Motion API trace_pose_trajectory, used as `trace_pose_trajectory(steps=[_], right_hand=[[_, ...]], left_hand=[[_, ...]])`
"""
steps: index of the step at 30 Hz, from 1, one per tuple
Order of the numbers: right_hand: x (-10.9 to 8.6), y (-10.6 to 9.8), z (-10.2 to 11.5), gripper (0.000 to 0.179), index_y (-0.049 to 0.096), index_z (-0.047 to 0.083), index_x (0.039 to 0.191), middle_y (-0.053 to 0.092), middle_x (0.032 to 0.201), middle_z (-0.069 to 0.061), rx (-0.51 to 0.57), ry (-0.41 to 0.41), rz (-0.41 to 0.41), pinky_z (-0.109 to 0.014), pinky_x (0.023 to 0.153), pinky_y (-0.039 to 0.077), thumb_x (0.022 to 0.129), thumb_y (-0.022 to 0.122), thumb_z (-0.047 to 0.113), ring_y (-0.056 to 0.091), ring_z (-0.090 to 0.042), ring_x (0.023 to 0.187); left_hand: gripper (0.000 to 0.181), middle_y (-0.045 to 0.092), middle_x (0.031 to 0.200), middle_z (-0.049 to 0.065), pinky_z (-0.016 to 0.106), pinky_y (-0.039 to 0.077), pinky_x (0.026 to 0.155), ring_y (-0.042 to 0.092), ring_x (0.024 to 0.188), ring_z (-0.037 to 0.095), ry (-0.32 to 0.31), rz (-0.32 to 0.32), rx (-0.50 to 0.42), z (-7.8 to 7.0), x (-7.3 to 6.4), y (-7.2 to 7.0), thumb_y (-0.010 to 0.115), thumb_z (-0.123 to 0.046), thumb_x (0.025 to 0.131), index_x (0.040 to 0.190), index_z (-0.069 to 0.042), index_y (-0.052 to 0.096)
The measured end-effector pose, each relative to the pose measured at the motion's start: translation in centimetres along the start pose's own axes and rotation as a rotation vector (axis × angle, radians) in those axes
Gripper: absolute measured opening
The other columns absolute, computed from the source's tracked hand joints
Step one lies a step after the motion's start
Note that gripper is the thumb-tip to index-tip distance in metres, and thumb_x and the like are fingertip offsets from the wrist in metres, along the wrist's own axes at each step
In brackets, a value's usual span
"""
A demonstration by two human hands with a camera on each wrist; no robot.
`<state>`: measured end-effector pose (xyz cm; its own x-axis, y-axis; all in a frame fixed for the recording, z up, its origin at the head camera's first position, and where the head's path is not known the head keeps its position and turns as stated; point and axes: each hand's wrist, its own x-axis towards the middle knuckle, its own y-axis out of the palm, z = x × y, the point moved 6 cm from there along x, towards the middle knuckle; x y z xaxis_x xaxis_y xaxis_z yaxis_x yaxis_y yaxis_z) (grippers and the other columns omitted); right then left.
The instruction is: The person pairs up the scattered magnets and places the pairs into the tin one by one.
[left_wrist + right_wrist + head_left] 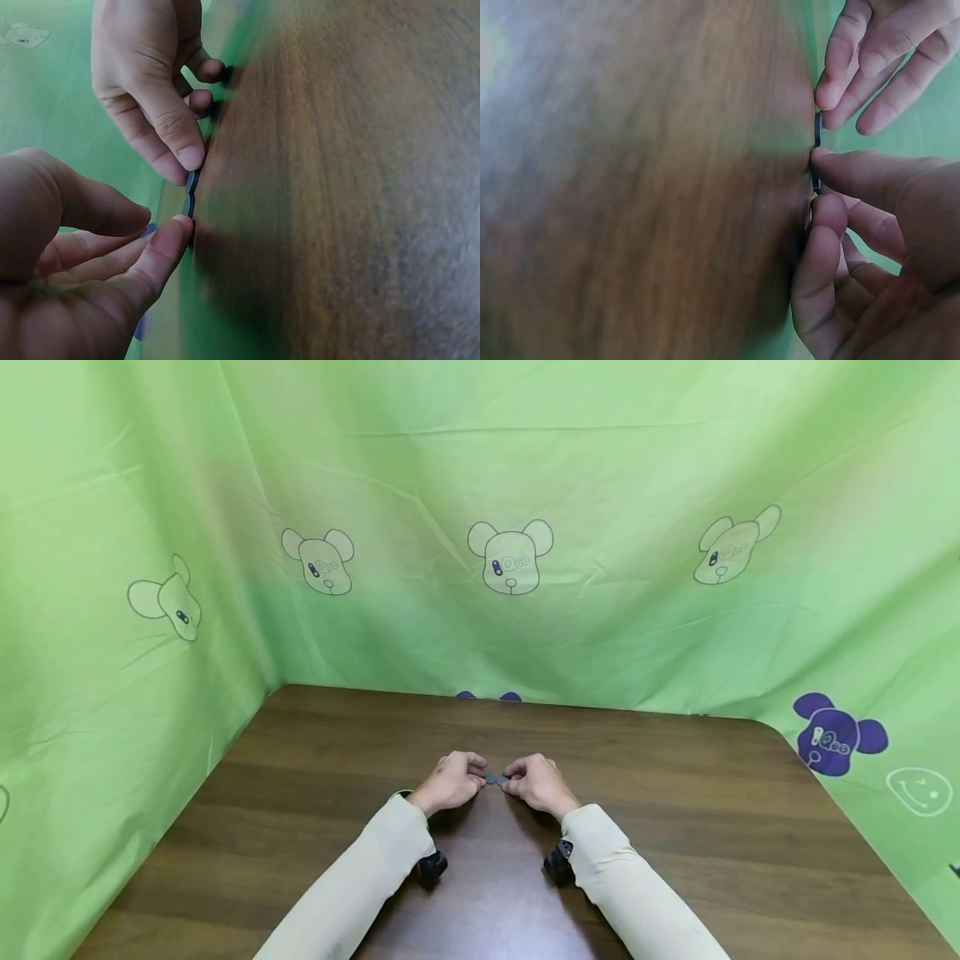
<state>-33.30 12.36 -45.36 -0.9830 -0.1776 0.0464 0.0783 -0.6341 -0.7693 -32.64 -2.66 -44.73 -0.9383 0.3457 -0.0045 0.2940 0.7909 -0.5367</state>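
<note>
Two small dark grey discs lie flat on the brown wooden table, edge to edge or nearly so. My right hand point(542, 783) pinches the right disc point(502, 780) between thumb and a finger; the right wrist view shows that disc's edge point(815, 178) between them. Beside the left disc point(491, 777), my left hand point(454, 779) has one fingertip touching its outer edge, clearest in the left wrist view point(189, 206). The other left fingers are loosely bent and apart from the disc. What the discs are made of cannot be told.
The wooden table point(360, 735) has a rounded far right corner. Green cloth point(420, 468) printed with bear heads hangs behind it and along both sides. A small black camera point(431, 867) sits under the left wrist, another black camera point(558, 863) under the right.
</note>
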Motion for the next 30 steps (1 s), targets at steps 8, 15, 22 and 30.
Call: trace_pose_trajectory(steps=[8, 15, 22, 30], right_hand=[[0.1, 0.0, -0.5, 0.018, 0.074, -0.001, 0.101, 0.065, 0.073, 0.000, 0.155, 0.067, 0.071, -0.025, 0.051, 0.050, 0.084, 0.076, 0.000, 0.057, -0.010, 0.056], [0.2, 0.3, -0.7, 0.017, 0.075, -0.002, 0.102, 0.063, 0.068, 0.000, 0.214, 0.082, 0.105, -0.023, 0.045, 0.048, 0.085, 0.076, 0.002, 0.053, -0.009, 0.049], [0.7, 0.5, -0.4, 0.014, 0.077, 0.003, 0.095, 0.066, 0.066, 0.001, 0.153, 0.075, 0.100, -0.023, 0.047, 0.049, 0.082, 0.080, 0.006, 0.054, -0.009, 0.049], [1.2, 0.2, 0.0, 0.012, 0.071, 0.003, 0.087, 0.066, 0.074, 0.001, 0.073, 0.047, 0.066, -0.025, 0.051, 0.048, 0.080, 0.080, 0.006, 0.054, -0.011, 0.053]], left_hand=[[0.033, 0.068, 0.115, 0.020, 0.033, 0.055, 0.088, 0.066, 0.108, 0.031, -0.030, 0.045, -0.004, 0.8, -0.8, -3.0, 0.061, 0.006, 0.091, 0.123, 0.010, 0.063], [0.036, 0.069, 0.114, 0.022, 0.035, 0.055, 0.089, 0.065, 0.108, 0.031, -0.066, 0.087, -0.102, 3.4, -2.9, -5.8, 0.063, 0.004, 0.090, 0.124, 0.013, 0.061], [0.040, 0.069, 0.115, 0.021, 0.038, 0.053, 0.093, 0.065, 0.110, 0.031, -0.025, 0.125, -0.153, 5.2, -5.4, -7.5, 0.069, -0.007, 0.092, 0.125, 0.014, 0.060], [0.049, 0.069, 0.117, 0.016, 0.027, 0.052, 0.087, 0.063, 0.109, 0.026, -0.014, 0.101, -0.177, 6.6, -7.5, -8.7, 0.078, -0.015, 0.087, 0.127, 0.008, 0.062]])
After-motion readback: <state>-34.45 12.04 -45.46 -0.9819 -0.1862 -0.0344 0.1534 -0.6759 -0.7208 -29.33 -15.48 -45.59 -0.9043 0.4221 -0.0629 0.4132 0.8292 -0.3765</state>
